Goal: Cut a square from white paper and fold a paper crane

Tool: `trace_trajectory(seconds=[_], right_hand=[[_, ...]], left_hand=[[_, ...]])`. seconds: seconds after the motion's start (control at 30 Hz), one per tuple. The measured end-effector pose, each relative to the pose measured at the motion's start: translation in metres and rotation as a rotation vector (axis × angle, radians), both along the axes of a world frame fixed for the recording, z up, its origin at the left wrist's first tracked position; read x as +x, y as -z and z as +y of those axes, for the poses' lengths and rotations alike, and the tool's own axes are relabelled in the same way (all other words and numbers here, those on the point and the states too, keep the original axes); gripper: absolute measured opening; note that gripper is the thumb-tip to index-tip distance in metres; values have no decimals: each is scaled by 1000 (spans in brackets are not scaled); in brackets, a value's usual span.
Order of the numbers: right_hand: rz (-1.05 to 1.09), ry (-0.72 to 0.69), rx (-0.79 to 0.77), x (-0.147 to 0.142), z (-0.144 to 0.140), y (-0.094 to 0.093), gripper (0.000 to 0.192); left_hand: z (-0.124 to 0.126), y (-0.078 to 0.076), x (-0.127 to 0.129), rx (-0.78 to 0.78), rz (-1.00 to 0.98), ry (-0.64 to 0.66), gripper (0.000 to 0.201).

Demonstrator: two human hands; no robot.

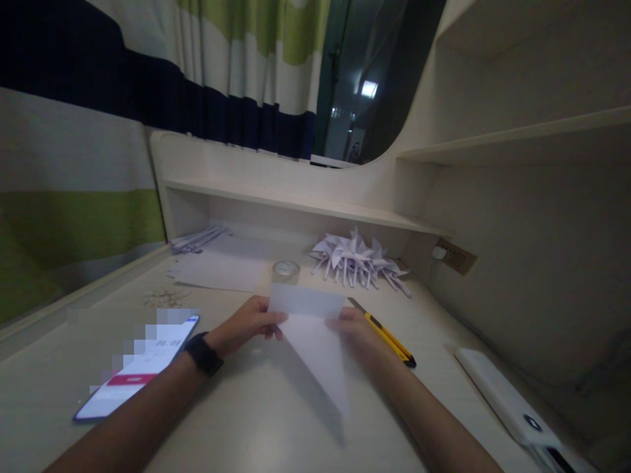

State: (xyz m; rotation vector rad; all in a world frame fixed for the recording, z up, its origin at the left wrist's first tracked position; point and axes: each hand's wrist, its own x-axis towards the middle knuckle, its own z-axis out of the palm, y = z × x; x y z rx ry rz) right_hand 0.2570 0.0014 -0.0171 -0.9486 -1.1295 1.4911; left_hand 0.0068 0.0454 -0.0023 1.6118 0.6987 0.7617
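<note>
A white sheet of paper, folded into a triangle with a strip left at its top, is held just above the desk in the middle of the head view. My left hand pinches its left edge, a black band on the wrist. My right hand grips the right edge. The triangle's point hangs toward me.
A phone with a lit screen lies left of my arm. A yellow utility knife lies right of my hand. A tape roll, loose sheets, folded paper pinwheels and a white power bank sit around the desk.
</note>
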Motion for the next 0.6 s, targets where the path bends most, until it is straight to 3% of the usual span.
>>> trace_trajectory(seconds=[0.27, 0.6], right_hand=[[-24, -4, -5, 0, -2, -1, 30], [-53, -25, 7, 1, -2, -4, 31]], left_hand=[[4, 9, 0, -56, -39, 89, 27], [2, 4, 2, -100, -77, 88, 28]])
